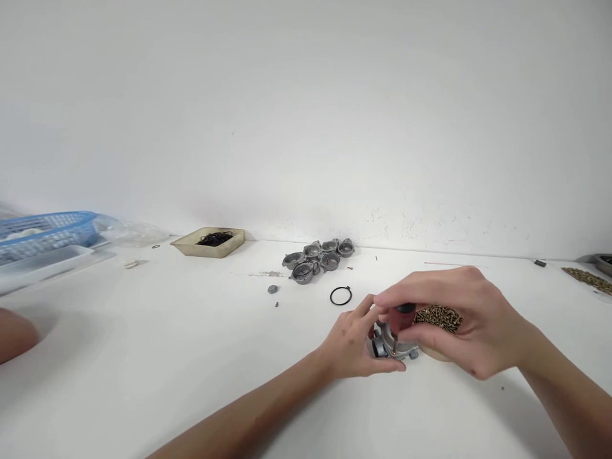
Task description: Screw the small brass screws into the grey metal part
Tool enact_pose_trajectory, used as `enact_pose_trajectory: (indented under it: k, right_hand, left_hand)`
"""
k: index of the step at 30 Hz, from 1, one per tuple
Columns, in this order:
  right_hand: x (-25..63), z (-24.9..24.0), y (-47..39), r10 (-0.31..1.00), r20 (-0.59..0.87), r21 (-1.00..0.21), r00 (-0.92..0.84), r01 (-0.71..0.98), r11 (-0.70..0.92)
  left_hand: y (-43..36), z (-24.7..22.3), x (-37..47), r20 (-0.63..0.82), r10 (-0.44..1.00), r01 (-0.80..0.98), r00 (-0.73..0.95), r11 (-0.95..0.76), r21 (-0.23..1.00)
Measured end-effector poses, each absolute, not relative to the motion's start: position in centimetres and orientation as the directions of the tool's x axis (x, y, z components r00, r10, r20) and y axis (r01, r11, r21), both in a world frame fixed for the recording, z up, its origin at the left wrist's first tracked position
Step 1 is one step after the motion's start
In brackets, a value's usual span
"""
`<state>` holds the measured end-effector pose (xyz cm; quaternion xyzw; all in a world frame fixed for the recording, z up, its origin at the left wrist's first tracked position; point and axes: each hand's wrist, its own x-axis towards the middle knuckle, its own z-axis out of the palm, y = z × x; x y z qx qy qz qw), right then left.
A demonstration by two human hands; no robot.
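My left hand [350, 344] is closed around the side of a small silver metal carburetor [405, 348] on the white table. My right hand [473, 322] grips a screwdriver [398, 320] with a red and black handle, held upright over the carburetor. Its shaft points down at a screw spot near the casting's front edge. Fingers hide much of the carburetor. Behind my right hand lies a heap of brass-coloured screws [437, 317], partly covered by it. A black rubber ring gasket [341, 296] lies flat just beyond my left hand.
Several grey metal bowls [329, 261] cluster near the wall. A beige tray [205, 250] holds black rings. To the left are a blue basket [71, 223] and another person's arm [16, 335]. More screws [586, 278] lie far right; a grey cap [272, 289] sits mid-table.
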<state>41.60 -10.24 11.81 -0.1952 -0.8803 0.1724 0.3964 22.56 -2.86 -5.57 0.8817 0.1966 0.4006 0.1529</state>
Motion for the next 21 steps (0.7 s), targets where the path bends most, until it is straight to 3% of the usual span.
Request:
enact_pose_trajectory:
  k: [4,11,21]
  right_hand:
    - [42.6,11.8,-9.3,0.511,0.601,-0.565,-0.614,0.126,0.816]
    - [43.9,11.1,-8.0,0.615,0.510,-0.755,-0.601,0.030,0.655]
    - [44.3,11.3,-7.8,0.612,0.528,-0.695,-0.589,0.114,0.710]
  left_hand:
    - [-2.9,-5.1,22.5,0.738,0.367,0.157,0.566,-0.927,0.341]
    - [-3.5,-4.4,22.1,0.652,0.393,0.162,0.649,-0.908,0.386]
    - [-3.4,-5.0,21.9,0.616,0.377,0.183,0.692,-0.917,0.356]
